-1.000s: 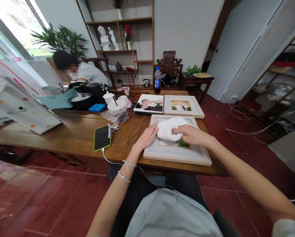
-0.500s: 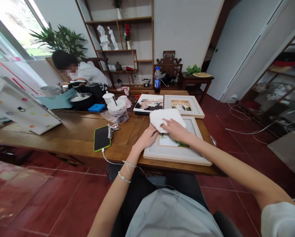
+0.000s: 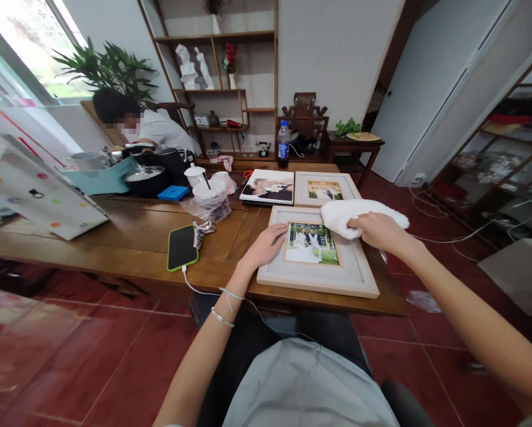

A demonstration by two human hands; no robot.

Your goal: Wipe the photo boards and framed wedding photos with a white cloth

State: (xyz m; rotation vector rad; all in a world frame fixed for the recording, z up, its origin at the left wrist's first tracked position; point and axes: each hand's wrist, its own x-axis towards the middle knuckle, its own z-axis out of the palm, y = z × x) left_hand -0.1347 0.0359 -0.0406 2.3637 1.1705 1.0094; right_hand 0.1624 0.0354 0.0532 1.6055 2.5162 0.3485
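A pale picture frame (image 3: pixel 319 280) lies flat on the table before me, with a photo (image 3: pixel 312 243) of two people outdoors in its middle. My left hand (image 3: pixel 269 244) rests on the frame's left border, fingers stretched out and holding nothing. My right hand (image 3: pixel 378 230) grips a fluffy white cloth (image 3: pixel 359 213) at the frame's far right corner. Part of the cloth hangs past the frame's right side. Behind lies a second pale frame (image 3: pixel 302 185) with its own photo, and left of that a photo book (image 3: pixel 267 186).
On the wooden table (image 3: pixel 145 228) lie a phone (image 3: pixel 182 248) on a white cable, a lidded cup in a plastic bag (image 3: pixel 211 201), a blue box (image 3: pixel 173 193) and a cola bottle (image 3: pixel 283 145). Across the table sits another person (image 3: pixel 163 130). A white paper bag (image 3: pixel 38 184) stands left.
My right hand has carried the cloth rightward from the frame's upper left to its far right corner, uncovering the photo. My left hand stays at the left border.
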